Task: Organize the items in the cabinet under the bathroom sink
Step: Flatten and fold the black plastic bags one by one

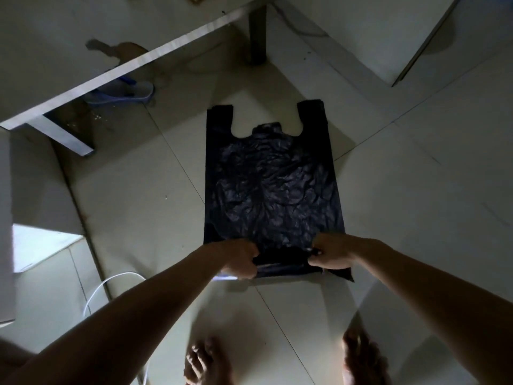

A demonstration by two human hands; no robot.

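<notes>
Two bare feet, L [206,362] and R [363,359], stand at the near edge of the tiled floor [416,190]. Both arms reach fwd and down. A white cable [111,282] loops on the floor just beside the L forearm.

Left hand [238,259] and right hand [330,254] each pinch the near edge of the black plastic bag [272,184], fingers curled round it, w/ a narrow strip of that edge folded over between them. The near R corner of the bag sticks out past the right hand.

Rest of the bag lies flat and creased on the floor, approx centred ahead of the feet. Its two handle loops, L [220,118] and R [311,112], point to the far side.

Further off, far L, a blue-strapped sandal [122,93] lies on the floor under a pale table [155,52]. One table leg [256,31] stands beyond the bag, well apart from it.
</notes>
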